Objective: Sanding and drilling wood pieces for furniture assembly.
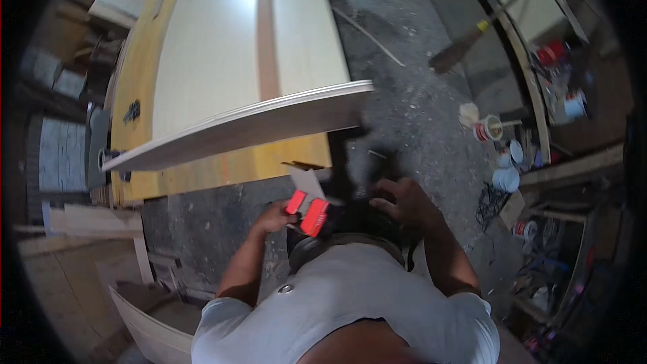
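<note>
Before the waist, a red cardboard box (315, 218) with its flap raised is gripped by the left hand (275, 217). The right hand (399, 201) is held apart, fingers curled; whether anything is pinched cannot be told. Beyond, a brown-striped pale panel (209, 54) is supported on a yellow worktable (249, 163).

Fisheye view from the head, facing down, left hand (276, 217) and right hand (402, 203) near, table (242, 167) beyond

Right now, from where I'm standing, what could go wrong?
The red-and-white cardboard box in your left hand seems to have a raised flap, so any contents might spill. The pale, brown-striped panel juts past the yellow wooden bench on the right and could catch you. The thin, pale stick on the grey floor might trip you.
</note>
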Demonstrator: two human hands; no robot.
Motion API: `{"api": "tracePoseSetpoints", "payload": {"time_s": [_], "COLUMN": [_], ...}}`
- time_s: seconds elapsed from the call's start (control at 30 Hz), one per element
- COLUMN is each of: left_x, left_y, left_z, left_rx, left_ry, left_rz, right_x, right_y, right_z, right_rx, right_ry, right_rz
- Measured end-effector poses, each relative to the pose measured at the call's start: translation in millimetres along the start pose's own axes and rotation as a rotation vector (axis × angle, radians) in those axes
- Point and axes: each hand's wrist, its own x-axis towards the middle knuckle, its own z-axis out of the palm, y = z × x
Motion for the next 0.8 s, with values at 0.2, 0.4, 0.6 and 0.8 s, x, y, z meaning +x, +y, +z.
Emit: {"api": "tracePoseSetpoints", "payload": {"time_s": [0.2, 0.4, 0.6, 0.8], "left_x": [152, 298, 399, 525], "left_y": [121, 230, 315, 338], "left_z": [152, 242, 283, 265], "left_rx": [-0.129, 0.171, 0.326, 0.535], "left_ry": [-0.389, -0.458, -0.352, -0.316], "left_rz": [0.009, 0.227, 0.315, 0.428], "right_x": [-118, -143, -85, 38], "right_y": [102, 193, 260, 353], "right_z": [-89, -115, -139, -236], "right_rx": [0.116, 0.355, 0.835, 0.941], "right_ry": [0.196, 0.700, 0.819, 0.706], "right_rz": [0.299, 0.477, 0.524, 0.415]}}
